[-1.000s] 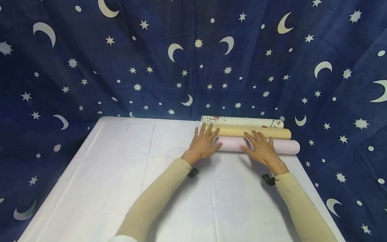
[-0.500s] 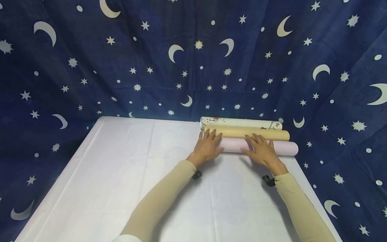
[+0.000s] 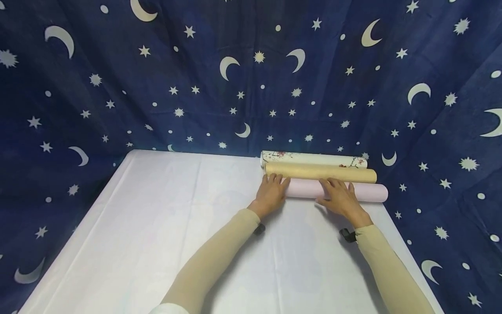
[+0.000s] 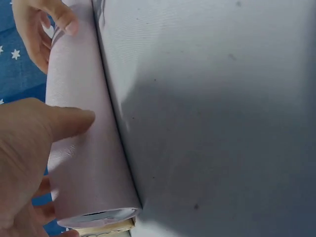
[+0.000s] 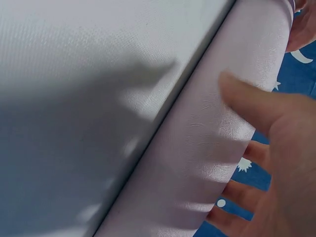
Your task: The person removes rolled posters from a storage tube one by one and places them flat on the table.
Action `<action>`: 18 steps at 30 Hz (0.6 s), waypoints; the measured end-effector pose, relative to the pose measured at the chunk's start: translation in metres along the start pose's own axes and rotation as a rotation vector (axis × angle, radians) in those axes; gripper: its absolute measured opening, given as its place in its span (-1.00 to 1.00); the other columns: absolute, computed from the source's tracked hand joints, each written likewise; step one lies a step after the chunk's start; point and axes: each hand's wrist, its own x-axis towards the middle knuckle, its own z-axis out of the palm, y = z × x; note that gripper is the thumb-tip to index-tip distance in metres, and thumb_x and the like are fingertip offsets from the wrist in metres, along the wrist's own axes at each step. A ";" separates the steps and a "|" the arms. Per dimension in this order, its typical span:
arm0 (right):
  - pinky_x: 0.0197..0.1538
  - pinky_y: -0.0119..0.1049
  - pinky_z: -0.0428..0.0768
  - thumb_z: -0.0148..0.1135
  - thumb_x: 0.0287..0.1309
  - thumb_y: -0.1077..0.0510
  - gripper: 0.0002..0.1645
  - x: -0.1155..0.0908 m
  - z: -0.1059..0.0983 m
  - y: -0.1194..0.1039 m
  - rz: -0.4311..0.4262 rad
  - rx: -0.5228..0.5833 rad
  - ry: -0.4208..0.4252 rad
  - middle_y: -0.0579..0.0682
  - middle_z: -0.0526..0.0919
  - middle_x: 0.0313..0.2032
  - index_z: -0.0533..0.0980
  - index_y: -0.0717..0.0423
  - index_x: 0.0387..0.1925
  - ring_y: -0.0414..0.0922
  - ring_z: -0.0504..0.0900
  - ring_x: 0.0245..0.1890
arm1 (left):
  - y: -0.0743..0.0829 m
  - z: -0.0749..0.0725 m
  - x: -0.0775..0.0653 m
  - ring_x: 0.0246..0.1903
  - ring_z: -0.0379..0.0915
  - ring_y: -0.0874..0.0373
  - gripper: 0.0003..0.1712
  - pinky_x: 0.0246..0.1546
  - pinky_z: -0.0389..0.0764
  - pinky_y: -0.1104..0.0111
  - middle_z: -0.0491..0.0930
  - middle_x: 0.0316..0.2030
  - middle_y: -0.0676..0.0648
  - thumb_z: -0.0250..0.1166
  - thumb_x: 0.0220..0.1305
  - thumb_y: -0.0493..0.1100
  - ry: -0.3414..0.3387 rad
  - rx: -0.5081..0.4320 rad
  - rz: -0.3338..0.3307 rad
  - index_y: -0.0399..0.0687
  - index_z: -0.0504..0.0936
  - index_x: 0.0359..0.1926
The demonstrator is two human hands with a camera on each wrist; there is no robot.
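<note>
Head view: pink roll (image 3: 303,188) lies at the far right of the white table (image 3: 157,218), frontmost of three in a row. Yellow roll (image 3: 310,172) sits right behind it, floral roll (image 3: 310,158) behind that, by the blue cloth (image 3: 219,35).

Left hand (image 3: 271,194) is curled over the pink roll near its left end, thumb laid across the top, fingers round the far side. Right hand (image 3: 340,196) sits well apart from it, right of the roll's middle, fingers loose along the far side. Its thumb blurs in the right wrist view, so can't say if it touches; doesn't look clamped.

My read on the step: two-handed handling of the pink roll, either squaring it against the yellow one or taking hold. Next move likely calls for even pressure from both hands, keeping it parallel without bumping the two behind.
</note>
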 end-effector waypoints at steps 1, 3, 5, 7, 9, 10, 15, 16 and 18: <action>0.31 0.55 -0.15 0.31 0.19 -0.16 -0.07 0.000 0.000 0.000 -0.004 -0.004 0.002 0.30 0.26 0.36 0.17 0.03 0.47 0.35 0.15 0.39 | 0.000 0.000 0.000 0.30 0.32 0.00 -0.27 0.35 0.30 0.03 0.44 0.28 -0.05 0.28 0.28 0.10 0.009 0.001 0.001 0.18 0.28 0.42; 0.31 0.54 -0.10 0.34 0.18 -0.11 -0.09 0.000 0.000 0.001 -0.013 -0.009 0.015 0.31 0.28 0.33 0.19 0.03 0.45 0.36 0.19 0.35 | 0.000 0.001 0.000 0.26 0.35 0.01 -0.28 0.32 0.33 0.06 0.47 0.23 -0.04 0.31 0.25 0.06 0.019 0.004 0.005 0.17 0.30 0.40; 0.29 0.52 -0.05 0.37 0.15 -0.07 -0.11 0.000 0.001 0.002 -0.022 0.000 0.030 0.32 0.30 0.30 0.23 0.05 0.43 0.38 0.22 0.32 | 0.001 0.002 0.001 0.25 0.35 0.02 -0.28 0.31 0.34 0.07 0.47 0.21 -0.03 0.32 0.24 0.04 0.022 0.004 0.015 0.17 0.31 0.39; 0.29 0.49 0.00 0.40 0.12 -0.06 -0.11 0.001 0.002 0.005 -0.030 0.012 0.045 0.31 0.32 0.27 0.26 0.05 0.41 0.37 0.25 0.30 | 0.002 0.003 0.001 0.25 0.36 0.03 -0.29 0.31 0.34 0.08 0.47 0.21 -0.02 0.33 0.24 0.02 0.022 0.001 0.026 0.16 0.31 0.38; 0.28 0.48 0.02 0.43 0.09 -0.05 -0.10 0.002 0.003 0.008 -0.043 0.024 0.057 0.30 0.33 0.25 0.27 0.04 0.40 0.36 0.26 0.29 | 0.003 0.003 0.002 0.24 0.37 0.04 -0.30 0.30 0.36 0.09 0.48 0.20 0.00 0.32 0.24 0.01 0.029 0.009 0.028 0.18 0.32 0.38; 0.29 0.48 0.01 0.45 0.07 -0.04 -0.09 0.003 0.003 0.010 -0.046 0.027 0.057 0.30 0.33 0.25 0.27 0.04 0.40 0.35 0.26 0.29 | 0.003 0.003 0.002 0.24 0.38 0.05 -0.30 0.29 0.37 0.10 0.48 0.20 0.00 0.32 0.25 0.00 0.033 0.013 0.027 0.19 0.32 0.38; 0.31 0.51 -0.07 0.46 0.06 0.04 -0.05 0.003 0.003 0.020 -0.026 0.028 0.020 0.31 0.31 0.31 0.22 0.02 0.43 0.33 0.22 0.34 | 0.004 0.004 0.004 0.22 0.39 0.06 -0.34 0.24 0.39 0.13 0.49 0.20 0.02 0.31 0.27 0.00 0.038 0.033 0.023 0.23 0.33 0.36; 0.31 0.52 -0.08 0.46 0.06 0.06 -0.06 0.003 0.003 0.022 -0.022 0.021 0.013 0.31 0.30 0.32 0.21 0.02 0.43 0.33 0.21 0.35 | 0.005 0.004 0.004 0.22 0.39 0.06 -0.34 0.25 0.39 0.13 0.49 0.20 0.02 0.31 0.27 0.01 0.036 0.035 0.026 0.24 0.32 0.36; 0.32 0.51 -0.08 0.44 0.08 0.07 -0.07 0.002 0.003 0.027 -0.023 0.010 0.008 0.32 0.31 0.33 0.20 0.02 0.43 0.33 0.21 0.36 | 0.005 0.004 0.004 0.23 0.38 0.06 -0.33 0.26 0.38 0.13 0.48 0.21 0.03 0.32 0.26 0.03 0.031 0.041 0.030 0.24 0.31 0.36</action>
